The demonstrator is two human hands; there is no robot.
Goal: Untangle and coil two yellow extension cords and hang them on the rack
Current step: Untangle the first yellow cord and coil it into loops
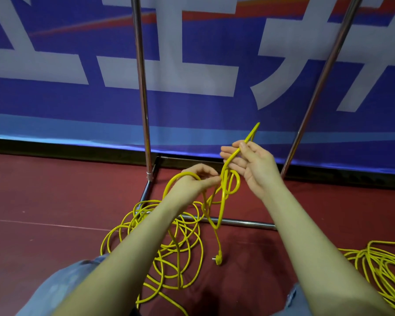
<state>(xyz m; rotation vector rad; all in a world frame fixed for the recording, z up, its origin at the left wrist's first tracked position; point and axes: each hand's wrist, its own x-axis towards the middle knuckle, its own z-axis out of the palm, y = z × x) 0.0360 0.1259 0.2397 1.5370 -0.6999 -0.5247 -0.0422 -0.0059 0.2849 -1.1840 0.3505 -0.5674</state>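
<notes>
Hands met over a knot of yellow cord in the middle of my view, above a dark red floor (43, 201) and in front of a blue banner (192, 106) with large white characters.

Going from left to right: the left post (143, 87) of a metal rack rose from its floor frame. Just right of it, my left hand (193, 181) pinched a loop of the first cord (169, 242), fingers curled round it. Below that hand, most of this cord lay in a loose, tangled heap on the floor, overlapping the rack's low front bar, and its plug (218, 258) hung down near the floor. My right hand (249, 165) was raised a little higher, its thumb and fingers closed on a doubled strand that stuck up past the fingertips. A small knotted ring sat between the two hands. Further right stood the slanted right post (324, 80), and at the lower right edge the second cord (379, 270) lay in its own untidy pile, untouched.

I judged the work to be at an early stage: one knot being picked apart, no cord coiled, nothing hung in view.
</notes>
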